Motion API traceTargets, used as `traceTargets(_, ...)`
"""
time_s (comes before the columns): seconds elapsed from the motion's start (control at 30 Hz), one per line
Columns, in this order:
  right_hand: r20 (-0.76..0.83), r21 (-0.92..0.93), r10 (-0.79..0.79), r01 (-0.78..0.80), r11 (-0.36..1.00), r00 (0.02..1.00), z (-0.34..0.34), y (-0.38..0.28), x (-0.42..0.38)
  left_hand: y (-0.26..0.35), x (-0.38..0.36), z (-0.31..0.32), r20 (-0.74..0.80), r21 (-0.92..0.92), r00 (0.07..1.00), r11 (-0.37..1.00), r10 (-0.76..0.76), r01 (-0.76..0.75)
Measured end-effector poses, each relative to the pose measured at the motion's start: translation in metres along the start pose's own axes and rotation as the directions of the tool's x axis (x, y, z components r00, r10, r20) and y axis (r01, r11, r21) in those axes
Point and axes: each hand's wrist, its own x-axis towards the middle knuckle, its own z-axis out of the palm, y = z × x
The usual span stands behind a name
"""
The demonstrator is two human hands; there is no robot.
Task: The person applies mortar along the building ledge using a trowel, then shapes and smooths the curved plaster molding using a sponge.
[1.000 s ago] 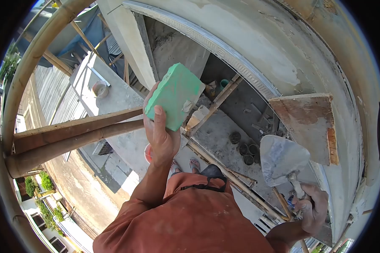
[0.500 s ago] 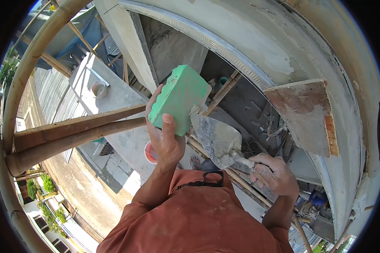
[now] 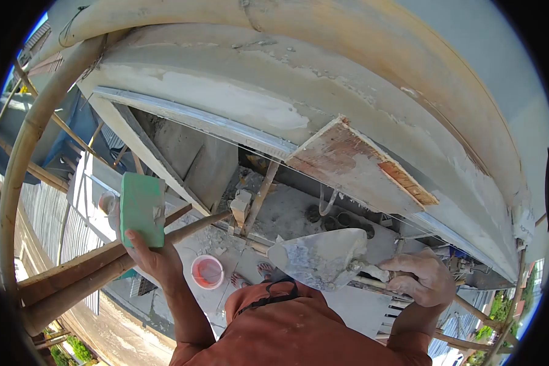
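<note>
My left hand (image 3: 158,261), at the left, is closed around a green block (image 3: 137,204) that looks like a sponge, its thumb across the lower front. A pale smear of plaster shows on the block's face. On the right, my right hand (image 3: 424,277) grips a trowel (image 3: 317,253) by its handle. The trowel's wide blade points left and is coated with grey-white residue. Block and trowel are well apart, and neither touches the wall.
Ahead runs a plastered wall (image 3: 226,70) with a metal edge strip (image 3: 195,119). A rough plywood board (image 3: 341,155) juts out there. Bamboo poles (image 3: 39,131) frame the left side. Below, a pink-rimmed bucket (image 3: 194,272) stands near my feet.
The view has turned, so the wall now lies more across the front. My left hand and the green block have moved left, away from the trowel. Both holds are unchanged.
</note>
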Motion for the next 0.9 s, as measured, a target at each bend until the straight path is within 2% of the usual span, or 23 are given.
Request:
traceTargets(0.03,-0.060,-0.123,-0.011,0.003,0.992,0.998,-0.017,-0.011,-0.017,-0.041,0.013,-0.030,-0.067,-0.051,0.994,0.995,0.088,-0.091)
traceTargets(0.1,-0.297,-0.302,-0.057,-0.037,0.953,0.953,-0.032,-0.035,-0.041,-0.059,0.030,-0.065,-0.074,0.390,0.969,0.901,0.237,-0.191)
traceTargets(0.13,-0.321,-0.313,-0.062,-0.044,0.949,0.945,-0.036,-0.039,-0.053,-0.059,0.036,-0.076,-0.076,0.563,0.963,0.809,0.257,-0.172)
traceTargets(0.17,-0.422,-0.468,-0.112,-0.110,0.877,0.900,-0.040,-0.042,-0.065,-0.058,0.039,-0.088,-0.075,0.720,0.959,0.680,0.273,-0.137)
traceTargets(0.2,-0.501,-0.593,-0.173,-0.190,0.782,0.848,-0.042,-0.044,-0.071,-0.058,0.045,-0.096,-0.111,0.734,0.957,0.671,0.269,-0.103)
traceTargets(0.23,-0.508,-0.590,-0.169,-0.199,0.782,0.845,-0.045,-0.045,-0.074,-0.062,0.051,-0.105,-0.148,0.749,0.953,0.659,0.264,-0.067)
traceTargets(0.27,-0.546,-0.633,-0.188,-0.255,0.731,0.817,-0.047,-0.045,-0.075,-0.075,0.059,-0.124,-0.124,0.811,0.944,0.580,0.307,-0.082)
traceTargets(0.33,-0.614,-0.703,-0.295,-0.337,0.627,0.732,-0.044,-0.039,-0.072,-0.080,0.067,-0.138,-0.122,0.788,0.946,0.609,0.300,-0.091)
traceTargets(0.37,-0.620,-0.695,-0.292,-0.336,0.636,0.728,-0.045,-0.041,-0.067,-0.079,0.071,-0.144,-0.131,0.766,0.948,0.636,0.291,-0.089)
traceTargets(0.43,-0.573,-0.750,-0.212,-0.402,0.525,0.792,-0.054,-0.049,-0.055,-0.079,0.072,-0.151,-0.124,0.821,0.950,0.568,0.286,-0.064)
traceTargets(0.5,-0.547,-0.750,-0.222,-0.354,0.559,0.807,-0.059,-0.050,-0.047,-0.082,0.073,-0.151,-0.106,0.909,0.938,0.415,0.330,-0.043)
traceTargets(0.53,-0.562,-0.711,-0.118,-0.405,0.574,0.819,-0.056,-0.055,-0.042,-0.085,0.073,-0.152,-0.105,0.913,0.936,0.406,0.336,-0.044)
traceTargets(0.57,-0.566,-0.675,-0.015,-0.454,0.582,0.824,-0.054,-0.059,-0.036,-0.088,0.071,-0.154,-0.097,0.899,0.940,0.434,0.326,-0.058)
traceTargets(0.63,-0.575,-0.671,-0.036,-0.446,0.592,0.817,-0.049,-0.058,-0.018,-0.099,0.072,-0.162,-0.092,0.888,0.942,0.455,0.323,-0.069)
traceTargets(0.7,-0.585,-0.668,-0.051,-0.445,0.596,0.810,-0.048,-0.058,-0.004,-0.107,0.073,-0.168,-0.109,0.810,0.952,0.581,0.286,-0.081)
traceTargets(0.73,-0.563,-0.693,-0.074,-0.421,0.585,0.823,-0.049,-0.059,0.002,-0.108,0.073,-0.172,-0.110,0.724,0.968,0.686,0.224,-0.076)
traceTargets(0.77,-0.538,-0.719,-0.096,-0.396,0.571,0.838,-0.051,-0.060,0.007,-0.103,0.074,-0.171,-0.111,0.725,0.969,0.685,0.221,-0.074)
traceTargets(0.8,-0.535,-0.721,-0.096,-0.394,0.570,0.839,-0.053,-0.062,0.012,-0.097,0.075,-0.166,-0.298,0.182,0.955,0.982,0.012,0.045)
traceTargets(0.83,-0.490,-0.774,-0.125,-0.364,0.518,0.863,-0.055,-0.066,0.015,-0.094,0.077,-0.164,-0.323,-0.440,0.909,0.892,-0.263,0.102)
traceTargets(0.87,-0.441,-0.823,-0.150,-0.331,0.462,0.885,-0.056,-0.068,0.018,-0.098,0.076,-0.167,-0.324,-0.441,0.908,0.892,-0.264,0.102)
traceTargets(0.9,-0.437,-0.824,-0.148,-0.330,0.460,0.887,-0.055,-0.070,0.020,-0.105,0.071,-0.175,-0.311,-0.188,0.938,0.978,-0.151,0.095)
